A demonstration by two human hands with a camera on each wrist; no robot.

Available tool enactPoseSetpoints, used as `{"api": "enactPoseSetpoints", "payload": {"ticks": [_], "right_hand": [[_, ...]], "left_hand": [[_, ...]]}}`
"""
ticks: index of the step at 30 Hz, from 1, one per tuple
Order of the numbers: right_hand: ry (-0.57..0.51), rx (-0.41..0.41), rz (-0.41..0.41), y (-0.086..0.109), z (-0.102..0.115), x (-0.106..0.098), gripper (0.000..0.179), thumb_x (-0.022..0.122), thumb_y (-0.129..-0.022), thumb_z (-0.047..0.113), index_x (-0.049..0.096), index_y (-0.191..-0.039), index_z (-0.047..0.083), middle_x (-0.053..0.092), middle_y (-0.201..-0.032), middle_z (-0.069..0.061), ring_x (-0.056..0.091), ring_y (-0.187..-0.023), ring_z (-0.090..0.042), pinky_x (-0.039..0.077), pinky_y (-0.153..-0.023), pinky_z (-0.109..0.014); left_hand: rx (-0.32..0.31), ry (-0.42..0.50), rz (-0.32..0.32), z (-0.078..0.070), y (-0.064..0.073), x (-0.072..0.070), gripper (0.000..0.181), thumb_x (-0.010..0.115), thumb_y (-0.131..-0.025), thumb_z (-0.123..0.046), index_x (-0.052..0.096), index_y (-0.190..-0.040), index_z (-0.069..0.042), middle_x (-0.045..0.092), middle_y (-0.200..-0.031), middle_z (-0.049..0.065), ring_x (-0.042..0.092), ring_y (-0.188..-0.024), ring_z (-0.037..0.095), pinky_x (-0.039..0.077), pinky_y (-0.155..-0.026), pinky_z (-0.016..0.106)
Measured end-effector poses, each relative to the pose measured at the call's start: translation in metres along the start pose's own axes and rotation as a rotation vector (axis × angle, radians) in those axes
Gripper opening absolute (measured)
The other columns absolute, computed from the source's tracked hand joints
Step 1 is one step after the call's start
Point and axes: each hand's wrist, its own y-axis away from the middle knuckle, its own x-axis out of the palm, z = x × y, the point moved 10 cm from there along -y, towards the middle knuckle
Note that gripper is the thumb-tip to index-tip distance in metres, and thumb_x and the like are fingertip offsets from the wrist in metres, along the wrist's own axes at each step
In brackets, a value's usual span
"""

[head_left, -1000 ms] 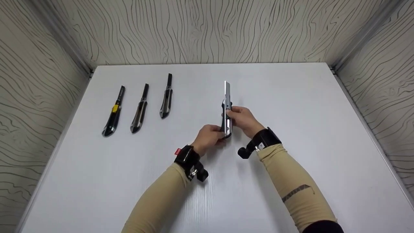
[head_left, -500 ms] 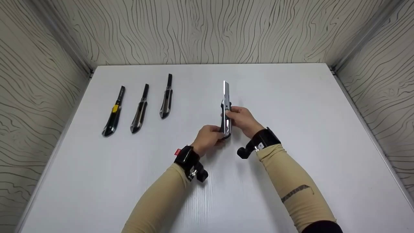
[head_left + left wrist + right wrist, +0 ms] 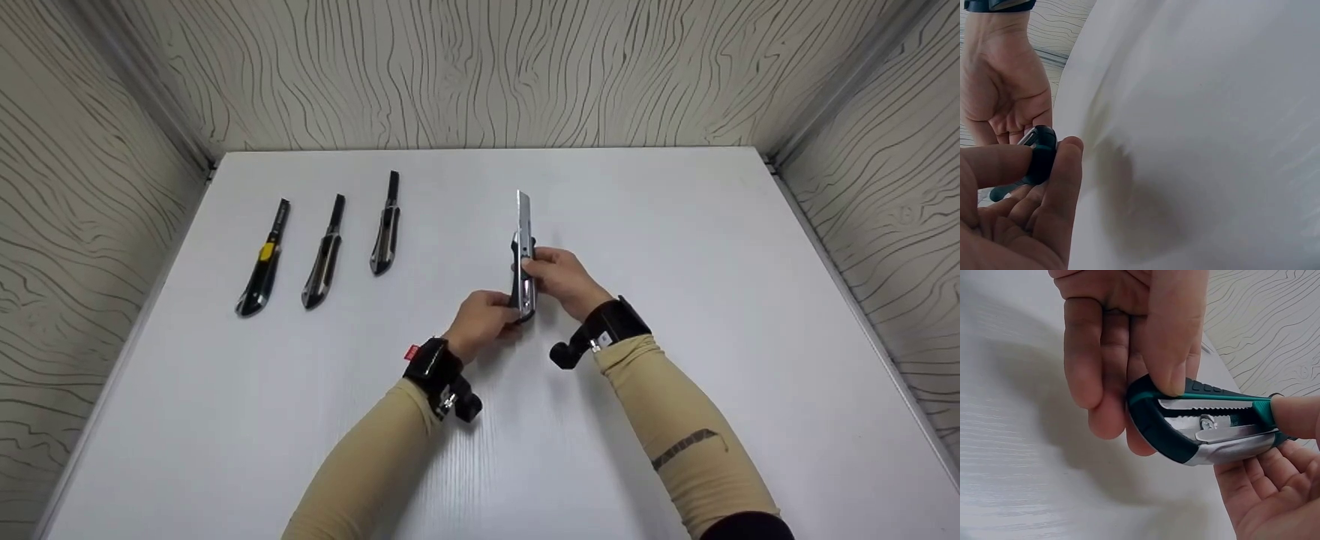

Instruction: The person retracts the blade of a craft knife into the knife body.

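Note:
Both hands hold a utility knife above the white table, its silver blade pointing away from me. My left hand pinches the rounded dark end of the handle between thumb and fingers. Higher up the handle, my right hand grips it with the thumb pressed on the slider. In the right wrist view, that green slider sits in a toothed metal channel, under the right thumb. From the left wrist, only the handle's dark end shows clearly; the blade is hidden there.
Three more utility knives lie at the left of the table: one black with a yellow slider, a black and silver one, and another farther back. Wood-patterned walls enclose the back and sides.
The knife has shifted slightly left. Its blade tip and my right thumb have come a little nearer to me. My left hand keeps its pinch, and the other knives have not moved.

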Motion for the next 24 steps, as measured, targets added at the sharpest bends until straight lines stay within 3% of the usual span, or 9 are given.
{"api": "enactPoseSetpoints", "payload": {"ticks": [9, 19, 24], "right_hand": [[0.004, 0.000, 0.004, 0.0015, 0.0003, 0.0001, 0.037, 0.051, -0.099, 0.013, 0.051, -0.132, -0.005, 0.064, -0.118, -0.013, 0.062, -0.092, -0.011, 0.050, -0.087, -0.027], [0.005, -0.006, 0.013, 0.0017, 0.0004, 0.0014, 0.039, 0.051, -0.100, 0.012, 0.049, -0.135, -0.003, 0.062, -0.126, -0.018, 0.062, -0.094, -0.011, 0.050, -0.089, -0.028], [-0.005, -0.006, 0.007, 0.0015, 0.0006, 0.0009, 0.037, 0.051, -0.098, 0.009, 0.051, -0.133, -0.004, 0.066, -0.117, -0.012, 0.063, -0.091, -0.010, 0.050, -0.086, -0.026]], "left_hand": [[0.006, -0.018, 0.005, 0.0001, -0.0002, 0.0017, 0.024, 0.062, -0.087, -0.007, 0.068, -0.108, 0.005, 0.069, -0.102, 0.028, 0.068, -0.076, 0.023, 0.059, -0.077, 0.039], [0.019, -0.025, 0.001, -0.0001, -0.0011, 0.0010, 0.022, 0.063, -0.088, -0.007, 0.068, -0.106, 0.005, 0.071, -0.095, 0.024, 0.065, -0.070, 0.018, 0.059, -0.073, 0.034], [0.019, -0.030, 0.004, -0.0005, -0.0001, 0.0009, 0.022, 0.064, -0.088, -0.008, 0.068, -0.106, 0.005, 0.070, -0.100, 0.028, 0.066, -0.071, 0.020, 0.059, -0.075, 0.037]]}}
